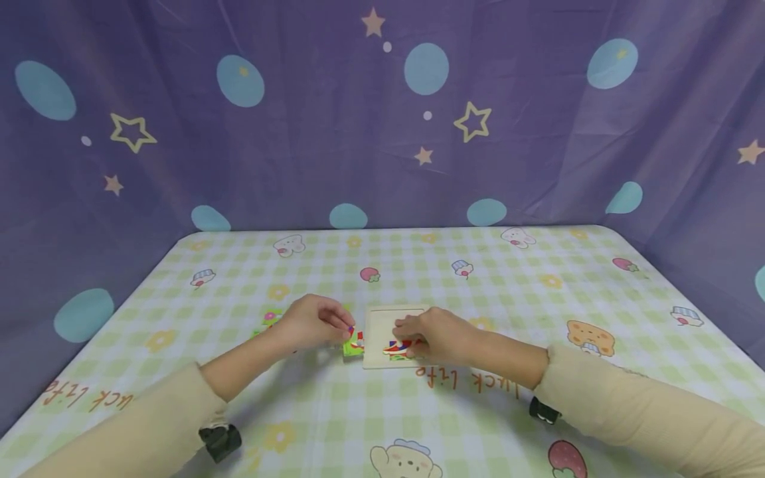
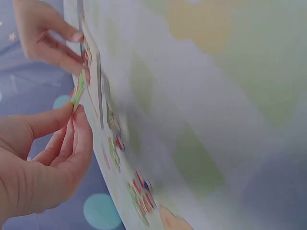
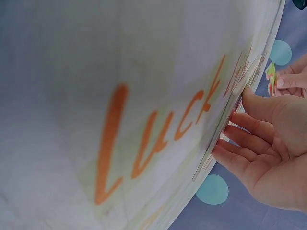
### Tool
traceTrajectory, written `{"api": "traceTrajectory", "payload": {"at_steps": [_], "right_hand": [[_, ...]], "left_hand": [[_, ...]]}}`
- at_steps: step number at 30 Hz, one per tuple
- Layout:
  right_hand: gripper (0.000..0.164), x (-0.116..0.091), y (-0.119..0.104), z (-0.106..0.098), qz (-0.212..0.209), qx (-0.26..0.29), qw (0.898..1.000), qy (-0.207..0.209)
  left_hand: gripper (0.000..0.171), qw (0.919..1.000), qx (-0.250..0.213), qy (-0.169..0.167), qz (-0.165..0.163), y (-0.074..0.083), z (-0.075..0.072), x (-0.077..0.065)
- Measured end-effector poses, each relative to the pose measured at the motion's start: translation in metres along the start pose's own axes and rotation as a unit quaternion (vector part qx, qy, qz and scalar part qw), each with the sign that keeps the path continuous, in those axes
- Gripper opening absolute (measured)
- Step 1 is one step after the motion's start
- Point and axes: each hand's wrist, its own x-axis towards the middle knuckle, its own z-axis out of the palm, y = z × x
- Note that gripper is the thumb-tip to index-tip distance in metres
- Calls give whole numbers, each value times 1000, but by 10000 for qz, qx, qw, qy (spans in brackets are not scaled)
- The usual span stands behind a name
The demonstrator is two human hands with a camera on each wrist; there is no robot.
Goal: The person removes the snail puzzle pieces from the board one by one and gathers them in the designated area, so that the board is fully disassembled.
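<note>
My left hand point(image 1: 313, 322) pinches a small flat jigsaw piece point(image 1: 352, 344), bright green with red and white, between thumb and fingertips. In the left wrist view that jigsaw piece point(image 2: 78, 90) is held edge-on above the table. Just right of it lies a pale, shallow puzzle tray point(image 1: 376, 321). Inside its lower part are colourful jigsaw pieces point(image 1: 396, 349) in red, blue, yellow and green, partly covered by my right hand point(image 1: 439, 335). The right fingertips point(image 3: 221, 149) touch the tray area, with the thumb resting near its edge; the right hand's fingers look slightly bent and relaxed.
More loose jigsaw pieces point(image 2: 141, 197) lie on the table to the left, partly behind the left wrist in the head view. A green-and-white checked tablecloth point(image 1: 323, 411) with printed pictures covers the table. A purple curtain point(image 1: 335, 133) hangs behind it.
</note>
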Motion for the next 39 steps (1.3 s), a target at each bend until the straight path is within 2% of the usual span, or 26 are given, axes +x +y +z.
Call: {"api": "traceTrajectory", "payload": {"at_steps": [5, 9, 20, 22, 28, 33, 39], "right_hand": [[25, -1, 0, 0, 15, 40, 10000, -24], [26, 0, 1, 0, -30, 5, 10000, -20], [27, -1, 3, 1, -88, -84, 9999, -64], [27, -2, 3, 0, -77, -98, 9999, -78], [28, -2, 3, 0, -94, -98, 9999, -108], [26, -3, 3, 0, -100, -104, 9998, -109], [25, -3, 5, 0, -229, -83, 9997, -44]], "left_hand": [[17, 9996, -177, -218, -103, -11, -16, -11], [20, 9993, -103, -336, -87, -15, -29, -20], [25, 9983, 467, -164, -316, -36, -61, -37], [24, 9976, 525, -213, -388, -40, -65, -40], [20, 9957, 785, -369, -334, -54, -76, -49], [17, 9919, 1198, -130, -404, -67, -80, -53], [13, 9877, 1491, -26, -469, -73, -83, -57]]}}
